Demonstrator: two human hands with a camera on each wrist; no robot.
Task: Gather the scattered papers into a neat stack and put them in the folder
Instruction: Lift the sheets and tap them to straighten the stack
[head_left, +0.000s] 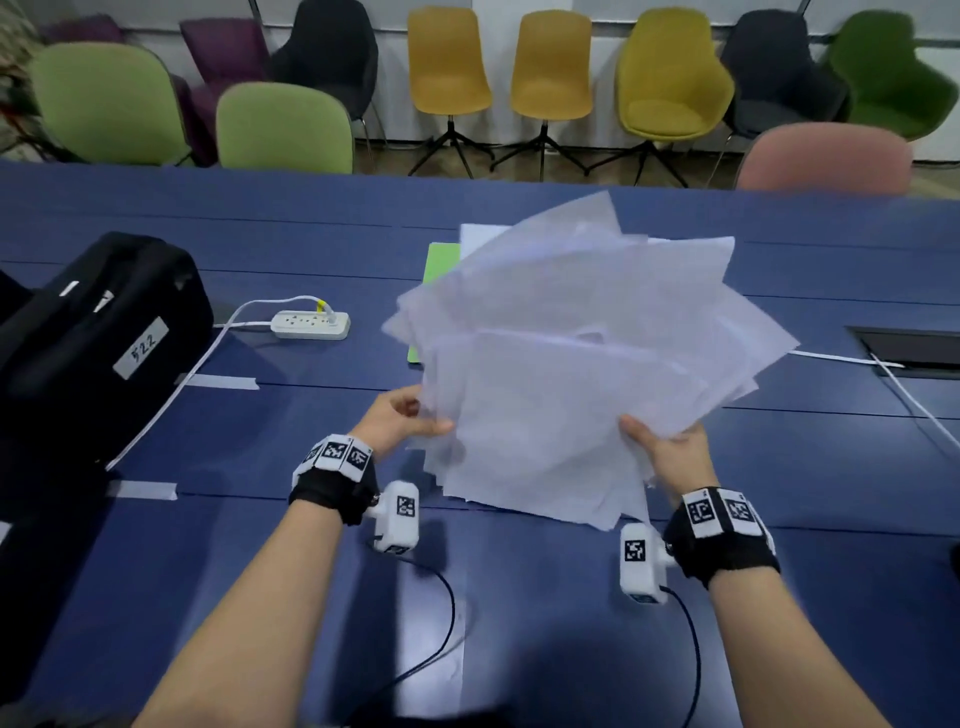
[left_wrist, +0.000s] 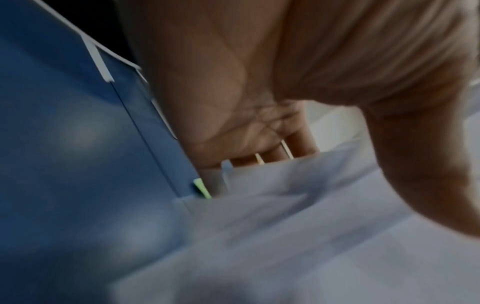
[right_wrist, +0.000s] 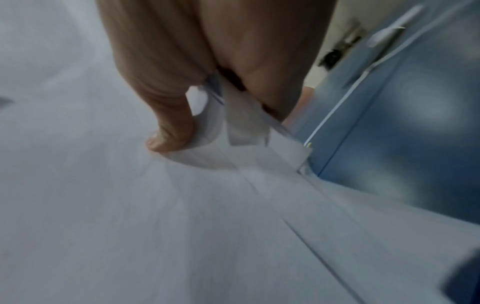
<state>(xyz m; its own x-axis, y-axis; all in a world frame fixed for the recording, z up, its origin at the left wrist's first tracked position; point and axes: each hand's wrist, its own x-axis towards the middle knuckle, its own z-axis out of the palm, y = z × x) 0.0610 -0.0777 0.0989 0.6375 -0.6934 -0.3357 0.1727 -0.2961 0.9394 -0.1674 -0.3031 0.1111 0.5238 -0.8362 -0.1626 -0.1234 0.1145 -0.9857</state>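
Papers (head_left: 582, 374) are up off the blue table (head_left: 311, 415) right now, a messy fan of white sheets with corners sticking out every which way (nowhere near squared up). Left hand (head_left: 402, 415) pinches the near-left edge of the bunch, thumb on top and fingers tucked underneath, and the right hand (head_left: 670, 447) grips the near-right edge the same way, thumb pressing down on the top sheet. Both wrist views are pretty blurry, but the right one does show the thumb (right_wrist: 168, 131) pushed into the paper. Green folder (head_left: 439, 270) lies flat on the table behind the fan, mostly hidden, with only its left strip poking out. Off to the left there's a white power strip (head_left: 310, 325) and a black case (head_left: 98, 332) with a label on it.
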